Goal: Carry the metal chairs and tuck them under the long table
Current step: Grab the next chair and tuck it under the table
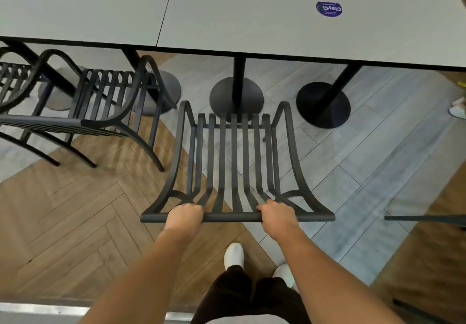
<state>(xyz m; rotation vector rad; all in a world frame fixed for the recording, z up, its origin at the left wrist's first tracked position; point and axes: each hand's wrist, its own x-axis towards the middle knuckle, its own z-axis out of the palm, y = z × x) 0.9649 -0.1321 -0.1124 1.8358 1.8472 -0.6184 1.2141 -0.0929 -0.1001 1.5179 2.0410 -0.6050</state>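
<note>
Head view: both hands (185,216) grip chair (234,160); table (252,21) sticker (329,9) reads "ClayG".

Far-left chair (15,84) cut by left edge; right-hand chair (426,218) (only its top rail) cut by right edge; sticker (328,9) print unreadable.

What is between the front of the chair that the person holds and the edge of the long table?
In the head view, only floor and a round table base lie between the held chair and the long table.
</note>
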